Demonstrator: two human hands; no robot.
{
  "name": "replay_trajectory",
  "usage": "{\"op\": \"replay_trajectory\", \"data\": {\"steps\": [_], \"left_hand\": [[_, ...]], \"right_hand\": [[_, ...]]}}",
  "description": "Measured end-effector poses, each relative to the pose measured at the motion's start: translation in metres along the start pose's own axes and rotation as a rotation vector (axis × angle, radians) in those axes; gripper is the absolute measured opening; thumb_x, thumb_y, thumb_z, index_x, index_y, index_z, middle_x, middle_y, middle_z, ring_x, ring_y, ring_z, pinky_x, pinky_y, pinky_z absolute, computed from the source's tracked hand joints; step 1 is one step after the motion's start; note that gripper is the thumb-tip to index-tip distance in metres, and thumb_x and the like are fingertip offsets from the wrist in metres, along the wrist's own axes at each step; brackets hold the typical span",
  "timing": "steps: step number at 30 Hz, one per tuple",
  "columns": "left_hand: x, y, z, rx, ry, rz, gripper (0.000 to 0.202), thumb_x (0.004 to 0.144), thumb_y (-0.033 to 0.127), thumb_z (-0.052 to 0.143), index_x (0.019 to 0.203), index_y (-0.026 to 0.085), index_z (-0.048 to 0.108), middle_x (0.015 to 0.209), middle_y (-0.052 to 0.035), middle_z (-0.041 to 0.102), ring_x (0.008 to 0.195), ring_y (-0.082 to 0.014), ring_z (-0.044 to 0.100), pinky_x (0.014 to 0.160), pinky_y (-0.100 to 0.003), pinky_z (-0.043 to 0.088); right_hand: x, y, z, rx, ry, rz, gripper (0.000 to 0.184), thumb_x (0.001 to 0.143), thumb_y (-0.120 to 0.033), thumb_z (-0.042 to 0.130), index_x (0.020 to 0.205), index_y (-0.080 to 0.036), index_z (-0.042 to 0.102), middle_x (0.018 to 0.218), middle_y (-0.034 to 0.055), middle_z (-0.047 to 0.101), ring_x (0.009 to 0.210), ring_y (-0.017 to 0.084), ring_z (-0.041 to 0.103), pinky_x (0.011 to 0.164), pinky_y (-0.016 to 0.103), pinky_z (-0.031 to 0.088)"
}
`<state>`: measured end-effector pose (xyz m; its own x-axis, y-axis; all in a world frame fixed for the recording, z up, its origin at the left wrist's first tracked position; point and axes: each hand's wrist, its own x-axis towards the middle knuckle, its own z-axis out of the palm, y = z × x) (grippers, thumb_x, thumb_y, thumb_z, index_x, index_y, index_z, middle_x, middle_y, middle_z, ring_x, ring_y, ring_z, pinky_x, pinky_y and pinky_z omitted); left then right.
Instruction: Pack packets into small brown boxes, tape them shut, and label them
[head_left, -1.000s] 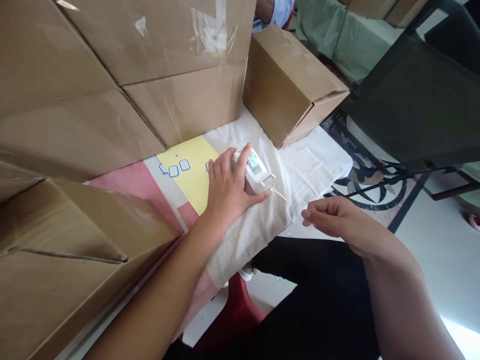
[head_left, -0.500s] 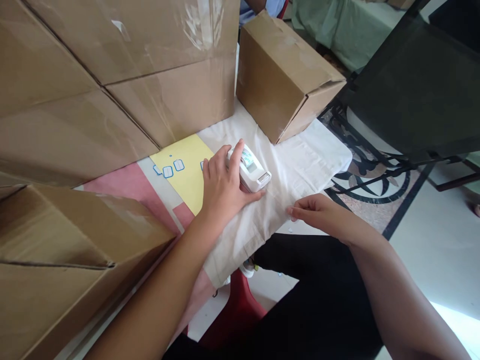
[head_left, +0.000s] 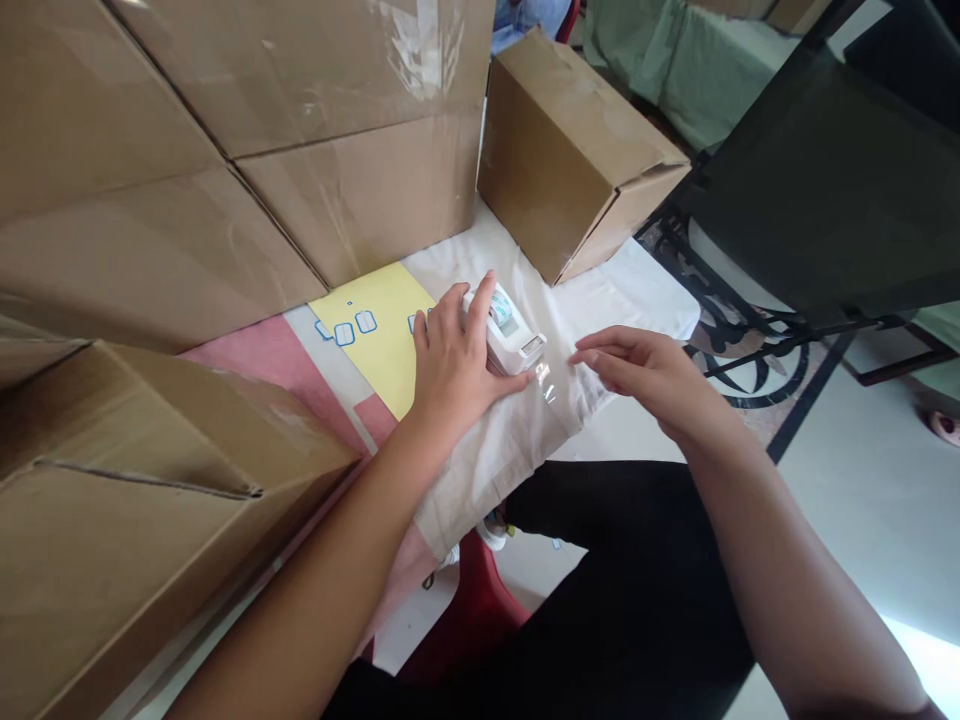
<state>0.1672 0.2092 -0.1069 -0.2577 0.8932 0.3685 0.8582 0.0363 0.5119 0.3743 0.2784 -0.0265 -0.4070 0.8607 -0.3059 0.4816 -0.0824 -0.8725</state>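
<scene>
My left hand (head_left: 457, 365) is wrapped round a white tape dispenser (head_left: 511, 340) on the cloth-covered table. Its fingers lie over the far side and the thumb along the near side. A roll with pale blue print shows in the dispenser's top. A clear, shiny strip of tape (head_left: 546, 384) lies just below the dispenser's front end. To the right, my right hand (head_left: 649, 375) hovers near that strip with its fingers stretched out and slightly apart. I see nothing in its grasp.
Large cardboard boxes (head_left: 360, 200) stand stacked at the back left. A smaller box (head_left: 574, 150) sits on the white cloth (head_left: 480, 470), another box (head_left: 150, 500) at the near left. Blue-edged stickers (head_left: 365, 321) lie on a yellow sheet (head_left: 382, 375). A dark folding chair (head_left: 832, 190) stands right.
My right hand has moved up towards the dispenser, and its curled fingers have straightened. The clear strip now shows at the dispenser's front. My left hand keeps its hold.
</scene>
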Motion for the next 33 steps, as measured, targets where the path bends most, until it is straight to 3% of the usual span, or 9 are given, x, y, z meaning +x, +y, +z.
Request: {"op": "replay_trajectory", "data": {"steps": [2,5,11,21,27,33], "left_hand": [[0.000,0.000,0.001,-0.011,-0.001,0.002,0.118,0.063,0.058,0.086,0.158,0.025,0.024,0.152,-0.0201,0.042,0.136,-0.0412,0.045,0.113,-0.057,0.032],[0.000,0.000,0.002,-0.026,0.012,0.006,0.116,0.064,0.060,0.084,0.158,0.024,0.025,0.151,-0.0207,0.042,0.134,-0.0410,0.046,0.112,-0.056,0.032],[0.000,0.001,0.004,-0.030,0.046,0.000,0.110,0.068,0.069,0.078,0.156,0.023,0.030,0.149,-0.0213,0.044,0.132,-0.0403,0.047,0.112,-0.055,0.031],[-0.001,0.001,0.005,-0.003,0.034,0.000,0.113,0.065,0.067,0.081,0.156,0.022,0.030,0.151,-0.0215,0.043,0.134,-0.0403,0.046,0.115,-0.055,0.028],[-0.001,0.001,0.002,0.040,0.010,0.004,0.112,0.066,0.064,0.081,0.156,0.021,0.031,0.151,-0.0210,0.043,0.133,-0.0394,0.047,0.114,-0.054,0.030],[-0.001,0.001,0.003,0.040,0.010,0.002,0.111,0.065,0.058,0.083,0.156,0.021,0.031,0.150,-0.0202,0.043,0.133,-0.0396,0.046,0.114,-0.055,0.030]], "right_hand": [[0.005,-0.002,0.013,0.060,-0.024,0.044,0.045,0.073,-0.047,0.084,0.105,-0.021,0.065,0.094,0.0063,0.074,0.062,0.013,0.053,0.054,0.028,0.037],[0.010,-0.005,0.027,0.087,-0.064,0.112,0.052,0.074,-0.045,0.084,0.112,-0.023,0.055,0.078,0.0015,0.072,0.056,0.012,0.051,0.050,0.026,0.032],[0.017,-0.010,0.036,0.135,-0.053,0.107,0.053,0.067,-0.043,0.088,0.098,-0.023,0.050,0.076,0.0009,0.073,0.047,0.007,0.038,0.046,0.025,0.022],[0.017,-0.012,0.036,0.142,-0.105,0.132,0.049,0.065,-0.045,0.090,0.082,-0.020,0.051,0.067,0.0022,0.070,0.046,0.005,0.031,0.045,0.024,0.016],[0.020,-0.010,0.033,0.061,-0.141,0.180,0.028,0.070,-0.035,0.081,0.078,-0.016,0.062,0.071,0.0028,0.069,0.047,0.004,0.032,0.046,0.024,0.019],[0.020,-0.007,0.031,0.057,-0.211,0.137,0.030,0.075,-0.041,0.078,0.068,-0.014,0.069,0.050,-0.0057,0.043,0.046,0.005,0.028,0.048,0.026,0.015]]}}
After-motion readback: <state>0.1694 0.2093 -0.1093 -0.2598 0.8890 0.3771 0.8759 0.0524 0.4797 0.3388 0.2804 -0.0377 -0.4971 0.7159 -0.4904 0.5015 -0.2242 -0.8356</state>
